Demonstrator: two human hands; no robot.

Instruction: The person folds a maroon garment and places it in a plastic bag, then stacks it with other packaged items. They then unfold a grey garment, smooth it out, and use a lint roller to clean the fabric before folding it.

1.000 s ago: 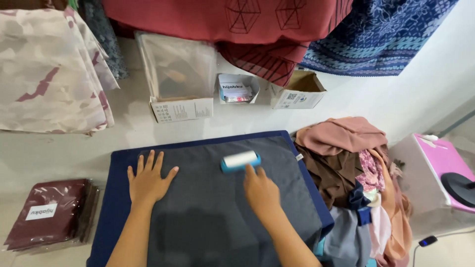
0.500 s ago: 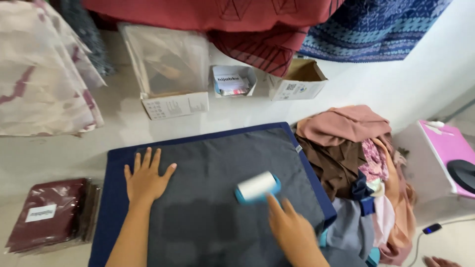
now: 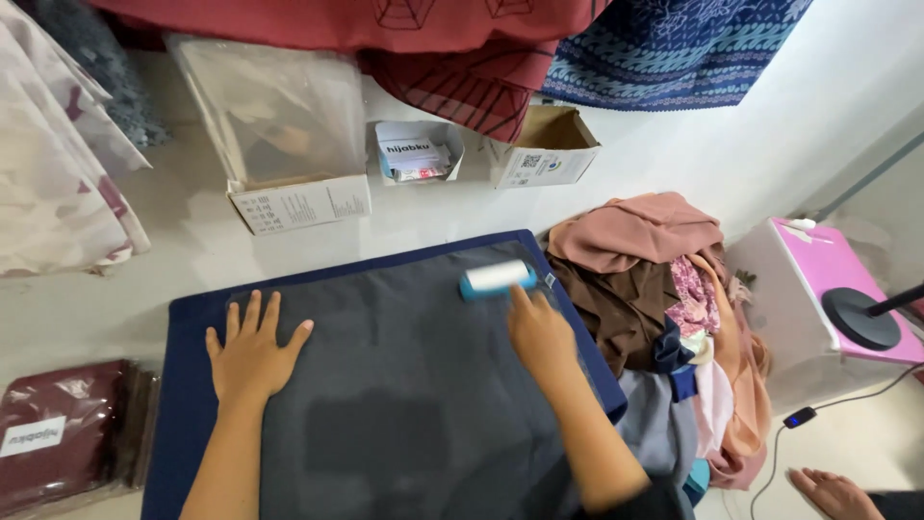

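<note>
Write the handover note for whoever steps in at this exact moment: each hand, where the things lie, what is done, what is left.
Left hand: flat, fingers spread, pressing the dark grey cloth down.
Right hand: holds the lint roller by its handle, roller head on the cloth near its far right corner.
The cloth lies spread on a navy mat. A pile of mixed fabrics sits to the right; a packaged maroon cloth lies at the left.
Done: cloth laid flat, roller in contact.
Left: how much of the surface is already rolled cannot be told; judge by eye and probably cover the rest.
</note>
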